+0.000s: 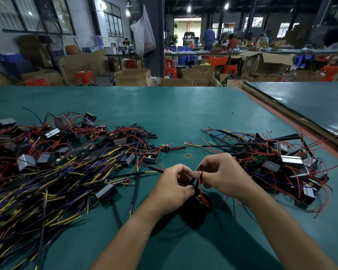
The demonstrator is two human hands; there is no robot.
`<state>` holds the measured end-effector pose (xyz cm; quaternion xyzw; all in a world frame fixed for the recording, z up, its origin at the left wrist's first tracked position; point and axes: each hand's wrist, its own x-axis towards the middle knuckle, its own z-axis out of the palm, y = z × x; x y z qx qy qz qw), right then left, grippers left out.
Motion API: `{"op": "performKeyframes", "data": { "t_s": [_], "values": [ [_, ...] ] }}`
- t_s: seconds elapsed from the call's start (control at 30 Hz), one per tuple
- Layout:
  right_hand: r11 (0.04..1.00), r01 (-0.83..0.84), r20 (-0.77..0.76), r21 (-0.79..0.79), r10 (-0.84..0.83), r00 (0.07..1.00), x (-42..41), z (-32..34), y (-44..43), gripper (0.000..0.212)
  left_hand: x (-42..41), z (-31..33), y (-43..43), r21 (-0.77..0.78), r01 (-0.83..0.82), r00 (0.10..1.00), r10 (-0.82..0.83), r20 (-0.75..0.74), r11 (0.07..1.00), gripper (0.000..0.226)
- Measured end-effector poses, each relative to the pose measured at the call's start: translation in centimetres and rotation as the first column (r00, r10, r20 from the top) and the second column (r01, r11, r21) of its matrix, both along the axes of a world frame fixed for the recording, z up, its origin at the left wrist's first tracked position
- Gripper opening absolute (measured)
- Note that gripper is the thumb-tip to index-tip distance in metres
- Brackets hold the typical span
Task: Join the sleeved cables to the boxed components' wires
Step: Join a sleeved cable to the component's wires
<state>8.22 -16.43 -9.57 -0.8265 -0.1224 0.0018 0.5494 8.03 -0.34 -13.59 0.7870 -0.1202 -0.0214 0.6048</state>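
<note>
Sleeved cable (201,169) in both hands' (174,185) (221,175) pinch

Both bare forearms reach forward and converge at centre, hands close together above the bench: left hand (174,184) with fingers curled inward, pinching; right hand (220,175) with thumb and forefinger pinched, remaining fingers curled.

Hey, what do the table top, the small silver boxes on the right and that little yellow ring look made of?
The table top looks like a teal rubber or vinyl mat, with a soft sheen and glare. The boxes seem aluminium: bright silver faces catching light. The yellow ring is probably a rubber band, thin and slightly uneven.
</note>
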Motion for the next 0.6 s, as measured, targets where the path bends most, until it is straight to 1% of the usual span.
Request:
{"op": "performKeyframes", "data": {
  "t_s": [0.07, 0.13, 0.17, 0.23, 0.33, 0.43, 0.47, 0.6],
  "values": [
    [1.0, 0.004, -0.002, -0.003, -0.004, 1.0, 0.02, -0.09, 0.02, 0.02, -0.05, -0.07, -0.03, -0.047, 0.02, 0.999, -0.021, -0.024, 0.999, 0.012],
    [1.0, 0.007, -0.014, -0.014, -0.008, 1.0, -0.03, -0.18, 0.0, 0.02, -0.18, -0.12, -0.04, -0.063, 0.028, 0.999, -0.03, -0.034, 0.998, 0.008],
    [1.0, 0.003, -0.021, -0.023, -0.004, 1.0, -0.11, -0.17, -0.03, 0.021, -0.24, -0.11, -0.1, -0.066, 0.03, 0.999, -0.032, -0.032, 0.997, 0.008],
    [0.999, -0.021, -0.032, -0.04, 0.02, 0.999, -0.26, -0.09, -0.03, 0.021, -0.32, -0.07, -0.12, -0.066, 0.013, 1.0, -0.014, -0.028, 0.998, 0.017],
    [1.0, -0.026, -0.027, 0.015, 0.026, 0.999, -0.37, 0.2, -0.29, 0.015, -0.25, -0.2, -0.2, -0.014, -0.017, 1.0, 0.017, -0.004, 1.0, 0.027],
    [0.998, -0.012, 0.017, 0.067, 0.011, 1.0, -0.23, 0.5, -0.65, 0.011, -0.15, -0.27, -0.29, 0.003, -0.022, 1.0, 0.022, -0.003, 1.0, 0.017],
    [0.997, -0.006, 0.024, 0.072, 0.004, 1.0, -0.17, 0.5, -0.71, 0.012, -0.21, -0.17, -0.26, -0.011, -0.014, 1.0, 0.014, 0.003, 1.0, 0.013],
    [0.998, -0.024, 0.027, 0.059, 0.022, 0.999, 0.02, 0.21, -0.78, 0.012, -0.56, 0.32, 0.05, -0.082, 0.033, 0.999, -0.031, 0.029, 0.996, 0.01]
  ]
}}
